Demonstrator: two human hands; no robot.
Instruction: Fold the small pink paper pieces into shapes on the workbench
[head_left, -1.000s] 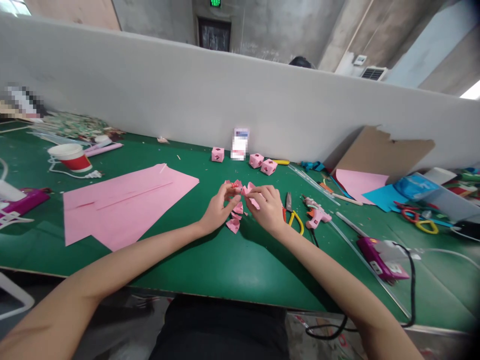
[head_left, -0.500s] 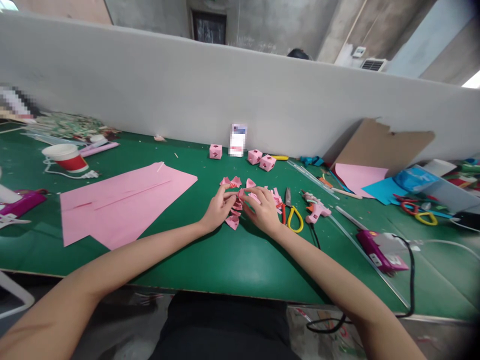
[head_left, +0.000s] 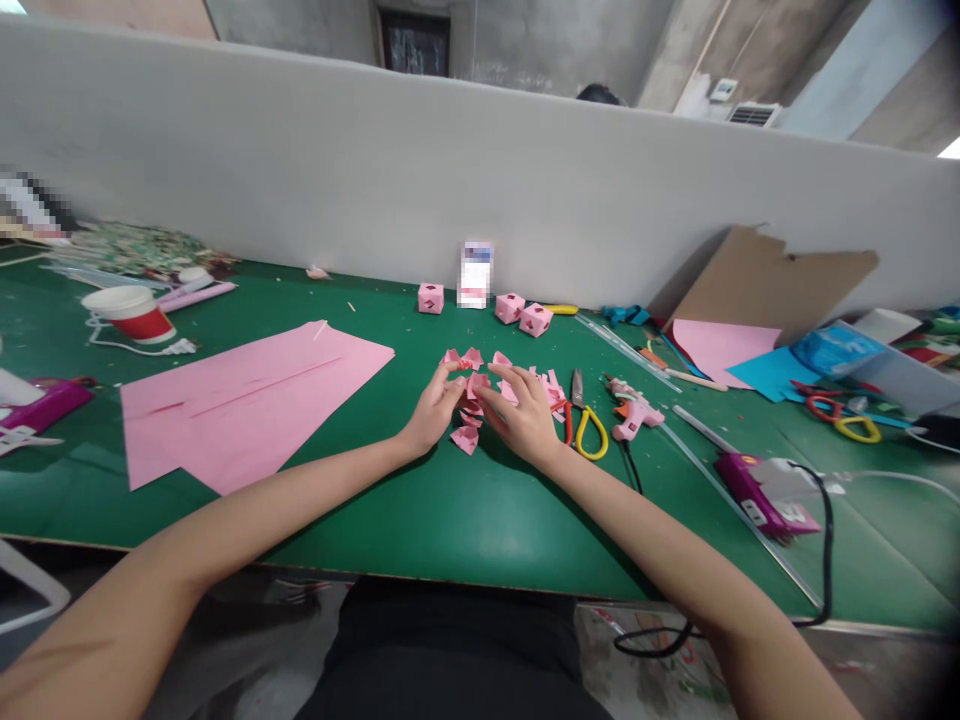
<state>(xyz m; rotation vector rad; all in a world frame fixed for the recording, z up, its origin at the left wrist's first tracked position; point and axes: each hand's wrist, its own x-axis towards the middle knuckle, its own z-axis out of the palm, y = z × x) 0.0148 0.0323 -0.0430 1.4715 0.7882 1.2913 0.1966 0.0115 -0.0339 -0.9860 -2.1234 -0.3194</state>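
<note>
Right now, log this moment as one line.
left hand: pinching folded pink piece | right hand: pinching same piece | nearby: loose pink pieces, scissors, glue gun | surface: green table

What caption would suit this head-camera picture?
Left hand and right hand pinch a pink paper piece over a green table beside scissors.

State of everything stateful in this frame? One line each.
left hand, fingers pinched on paper piece
right hand, fingers pinched on the same piece
paper piece, folded, held between both hands
cubes, three, assembled, standing
sheet, lying flat, creased
scissors, closed, lying flat
glue gun, lying on its side
cup, upright
</note>
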